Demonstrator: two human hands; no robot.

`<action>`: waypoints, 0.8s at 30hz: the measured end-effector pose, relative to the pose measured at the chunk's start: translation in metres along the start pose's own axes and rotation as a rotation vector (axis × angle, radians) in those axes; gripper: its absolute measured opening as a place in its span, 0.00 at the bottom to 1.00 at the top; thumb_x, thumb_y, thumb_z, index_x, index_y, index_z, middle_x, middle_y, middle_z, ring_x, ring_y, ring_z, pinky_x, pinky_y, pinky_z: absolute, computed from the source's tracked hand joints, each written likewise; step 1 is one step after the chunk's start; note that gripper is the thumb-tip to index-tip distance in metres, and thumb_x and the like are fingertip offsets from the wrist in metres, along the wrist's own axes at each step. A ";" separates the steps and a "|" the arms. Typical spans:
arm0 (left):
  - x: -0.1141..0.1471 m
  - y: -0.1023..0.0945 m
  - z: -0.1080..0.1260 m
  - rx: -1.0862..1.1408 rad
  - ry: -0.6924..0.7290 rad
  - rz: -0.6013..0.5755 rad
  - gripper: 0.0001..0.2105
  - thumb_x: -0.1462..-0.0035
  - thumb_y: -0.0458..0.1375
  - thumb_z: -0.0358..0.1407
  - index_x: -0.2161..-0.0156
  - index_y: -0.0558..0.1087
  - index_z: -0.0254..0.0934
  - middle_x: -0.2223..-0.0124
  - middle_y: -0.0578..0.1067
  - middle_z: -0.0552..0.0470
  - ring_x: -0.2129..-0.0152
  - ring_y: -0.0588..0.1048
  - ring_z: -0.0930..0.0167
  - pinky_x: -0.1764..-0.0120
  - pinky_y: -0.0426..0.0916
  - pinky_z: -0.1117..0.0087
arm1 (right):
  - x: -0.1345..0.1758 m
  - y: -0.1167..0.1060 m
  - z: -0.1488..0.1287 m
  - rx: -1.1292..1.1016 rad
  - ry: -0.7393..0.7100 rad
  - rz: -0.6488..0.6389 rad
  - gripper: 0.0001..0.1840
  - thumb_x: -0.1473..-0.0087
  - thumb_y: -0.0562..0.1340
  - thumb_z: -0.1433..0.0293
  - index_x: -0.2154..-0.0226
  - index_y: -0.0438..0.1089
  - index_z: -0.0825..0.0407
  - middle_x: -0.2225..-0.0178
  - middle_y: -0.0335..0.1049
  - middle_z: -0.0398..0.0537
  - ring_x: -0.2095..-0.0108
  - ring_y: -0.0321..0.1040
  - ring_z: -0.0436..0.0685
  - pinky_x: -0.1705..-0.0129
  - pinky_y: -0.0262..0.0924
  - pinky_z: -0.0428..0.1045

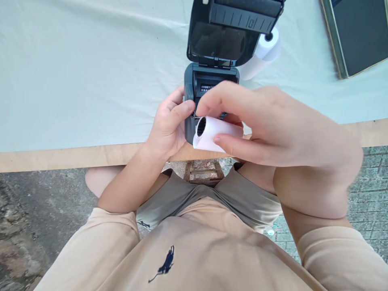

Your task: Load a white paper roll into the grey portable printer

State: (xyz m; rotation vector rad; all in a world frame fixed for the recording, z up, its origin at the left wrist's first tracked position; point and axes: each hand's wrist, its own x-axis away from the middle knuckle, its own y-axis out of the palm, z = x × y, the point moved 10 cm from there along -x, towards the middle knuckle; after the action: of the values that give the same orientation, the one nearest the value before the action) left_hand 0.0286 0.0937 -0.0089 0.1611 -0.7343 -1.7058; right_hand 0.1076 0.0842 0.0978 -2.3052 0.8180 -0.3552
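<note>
A small dark label printer [189, 76] sits near the table's front edge, its lid [222, 40] swung up and back. My left hand [169, 121] grips the printer's left side, thumb on the rim of its open bay. Over the front of the printer, my right hand [257, 125] pinches a small white paper roll [216, 131] between thumb and fingers. The roll lies sideways, and its dark hollow core faces left. A printed label with characters shows inside the bay; my right fingers hide the rest of it.
Behind the printer, to the right of the lid, lies a second white paper roll [263, 54]. A dark-screened tablet or phone [360, 36] rests at the far right. A pale cloth [91, 81] covers the table, whose wooden front edge [60, 157] runs above my lap.
</note>
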 end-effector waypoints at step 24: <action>-0.001 -0.005 -0.004 -0.019 -0.031 0.026 0.07 0.44 0.59 0.39 0.60 0.74 0.44 0.66 0.76 0.53 0.56 0.77 0.60 0.57 0.72 0.58 | 0.000 0.012 0.003 0.000 0.052 -0.093 0.12 0.43 0.56 0.65 0.56 0.58 0.47 0.75 0.63 0.37 0.80 0.54 0.44 0.75 0.52 0.45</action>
State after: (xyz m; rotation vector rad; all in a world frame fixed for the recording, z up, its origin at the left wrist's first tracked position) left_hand 0.0268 0.0939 -0.0152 0.1117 -0.7393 -1.6936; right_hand 0.1033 0.0790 0.0873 -2.3483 0.7371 -0.4582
